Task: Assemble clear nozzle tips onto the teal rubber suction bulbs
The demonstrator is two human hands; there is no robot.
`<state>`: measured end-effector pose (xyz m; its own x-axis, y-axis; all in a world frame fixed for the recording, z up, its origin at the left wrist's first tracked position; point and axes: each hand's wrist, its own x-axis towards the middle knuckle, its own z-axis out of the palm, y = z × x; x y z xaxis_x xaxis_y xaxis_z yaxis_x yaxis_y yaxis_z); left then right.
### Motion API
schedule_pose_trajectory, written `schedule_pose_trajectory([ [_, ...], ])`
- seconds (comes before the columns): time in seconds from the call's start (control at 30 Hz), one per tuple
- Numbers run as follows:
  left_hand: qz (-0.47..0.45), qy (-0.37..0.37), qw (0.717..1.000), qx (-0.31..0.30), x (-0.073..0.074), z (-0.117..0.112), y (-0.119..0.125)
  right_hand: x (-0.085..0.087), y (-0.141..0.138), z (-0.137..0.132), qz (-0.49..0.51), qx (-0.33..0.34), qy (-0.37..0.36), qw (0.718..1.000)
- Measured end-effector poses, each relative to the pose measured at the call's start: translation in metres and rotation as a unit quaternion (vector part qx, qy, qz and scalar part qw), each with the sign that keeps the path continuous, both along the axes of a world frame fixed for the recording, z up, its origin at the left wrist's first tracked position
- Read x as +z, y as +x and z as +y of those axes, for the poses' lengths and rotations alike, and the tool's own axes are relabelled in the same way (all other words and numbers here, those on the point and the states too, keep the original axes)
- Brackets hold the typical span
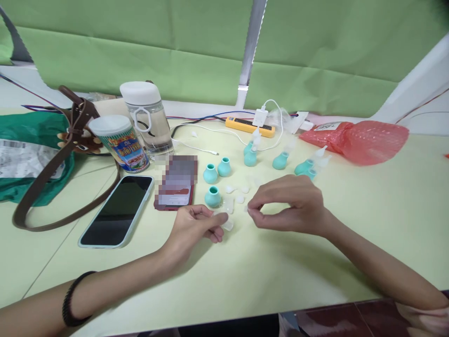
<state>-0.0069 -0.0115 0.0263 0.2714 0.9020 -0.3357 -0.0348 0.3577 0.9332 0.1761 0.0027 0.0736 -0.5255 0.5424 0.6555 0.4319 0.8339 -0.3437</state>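
My left hand [196,225] rests on the pale table [245,281] with its fingers curled round a small clear plastic piece [227,220]. My right hand [289,202] hovers just to the right, thumb and forefinger pinched on a tiny clear part that I can barely see. Between and behind the hands lie several loose clear nozzle pieces [239,191]. A teal rubber bulb [212,196] stands right behind my left fingers, and two more bulbs [217,171] stand further back. Assembled teal bulbs with clear tips [280,159] lie beyond them.
A phone [117,210] lies face up at the left, beside a red device [177,185]. Behind stand a printed cup [121,142], a clear bottle [149,117], a brown strap [52,173] and a green bag [31,140]. A yellow power strip [249,125] and a red plastic bag [358,138] lie at the back.
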Motion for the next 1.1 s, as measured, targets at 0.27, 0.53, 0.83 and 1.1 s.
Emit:
schedule_pose_trajectory([
  [0.27, 0.281, 0.379, 0.876, -0.097, -0.021, 0.007, -0.001, -0.019, 0.006, 0.071, -0.098, -0.101, -0.205, 0.969],
  [0.53, 0.410, 0.625, 0.657, -0.093, -0.036, 0.017, -0.007, -0.037, 0.005, 0.095, -0.200, -0.085, -0.261, 0.940],
  [0.83, 0.442, 0.614, 0.645, -0.105, -0.036, 0.016, -0.007, -0.018, 0.023, 0.090, -0.241, -0.142, -0.261, 0.924],
  [1.1, 0.479, 0.609, 0.616, -0.139, -0.034, 0.014, -0.004, 0.018, 0.071, 0.091, -0.279, -0.487, -0.097, 0.822],
])
